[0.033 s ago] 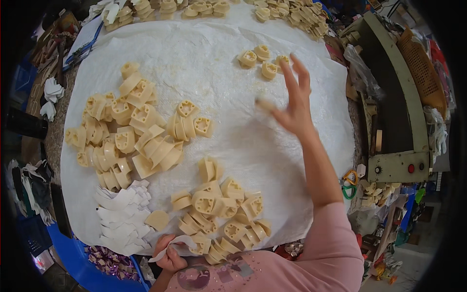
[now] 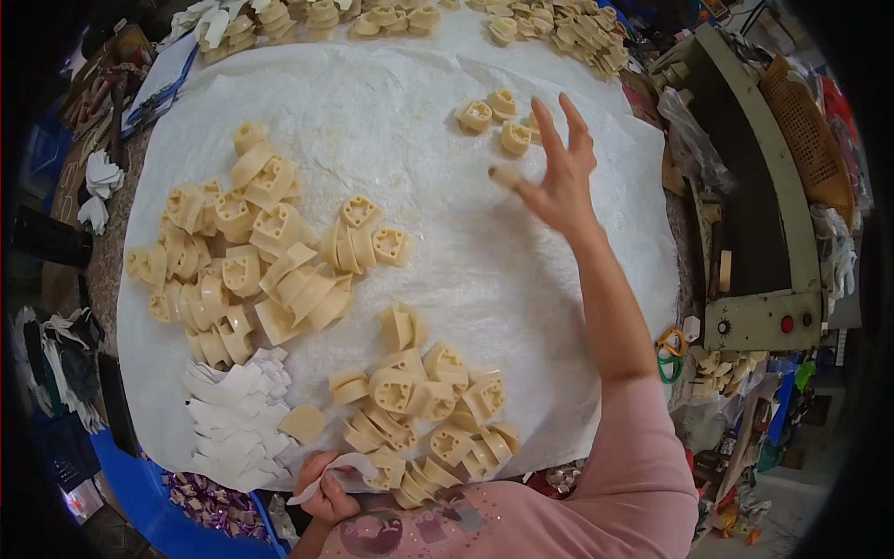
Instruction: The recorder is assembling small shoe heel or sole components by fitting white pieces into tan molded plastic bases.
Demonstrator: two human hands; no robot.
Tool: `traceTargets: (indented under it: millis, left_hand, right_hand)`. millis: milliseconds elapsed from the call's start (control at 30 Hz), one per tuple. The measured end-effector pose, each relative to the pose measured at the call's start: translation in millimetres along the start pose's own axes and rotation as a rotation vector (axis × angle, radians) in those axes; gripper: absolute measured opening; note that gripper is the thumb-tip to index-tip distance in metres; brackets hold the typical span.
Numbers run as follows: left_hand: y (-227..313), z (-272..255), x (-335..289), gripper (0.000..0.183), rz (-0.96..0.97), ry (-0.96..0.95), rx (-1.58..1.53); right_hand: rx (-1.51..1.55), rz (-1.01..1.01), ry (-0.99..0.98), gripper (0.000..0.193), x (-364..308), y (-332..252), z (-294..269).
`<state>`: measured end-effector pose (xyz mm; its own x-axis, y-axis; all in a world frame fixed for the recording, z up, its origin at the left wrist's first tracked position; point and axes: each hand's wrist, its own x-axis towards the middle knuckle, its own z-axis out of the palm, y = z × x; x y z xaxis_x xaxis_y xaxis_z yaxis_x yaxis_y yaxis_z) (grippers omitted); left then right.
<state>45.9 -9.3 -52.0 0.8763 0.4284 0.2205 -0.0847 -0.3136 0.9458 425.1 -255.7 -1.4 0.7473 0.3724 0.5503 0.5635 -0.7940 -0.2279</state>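
Near the front edge of the table, my left hand (image 2: 326, 489) is closed on a white strip (image 2: 346, 466), thin and bent, its material hard to tell. Close by lie a cluster of cream molded pieces (image 2: 396, 387) with holes and a flat cream round piece (image 2: 303, 424). My right hand (image 2: 563, 182) is stretched out over the far right of the white sheet (image 2: 466, 252), fingers spread, nothing held. A cream cover sits on its thumb tip. Just beyond its fingers stand several cream pieces (image 2: 475, 115), one partly hidden by the hand.
A large heap of cream pieces (image 2: 289, 233) lies on the left, with stacked white strips (image 2: 233, 419) before it. More pieces (image 2: 587, 42) line the far edge. At right stand a green metal machine frame (image 2: 759, 321) and scissors (image 2: 670, 354). A blue tub (image 2: 154, 498) sits lower left.
My right hand has shifted slightly away from me, its fingers still spread. The left hand stays in place with the white strip.
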Motion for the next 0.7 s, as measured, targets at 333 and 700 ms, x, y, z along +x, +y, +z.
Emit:
traceTargets:
  millis: [333, 700]
  left_hand:
    - [2.5, -5.2, -6.3, 0.033, -0.027, 0.031, 0.154]
    - [1.1, -4.9, -7.0, 0.029, -0.043, 0.026, 0.075]
  right_hand:
    - [-0.313, 0.201, -0.323, 0.065, 55.4, 19.5, 66.4]
    - [0.445, 0.474, 0.131, 0.04, 52.7, 68.6, 65.8]
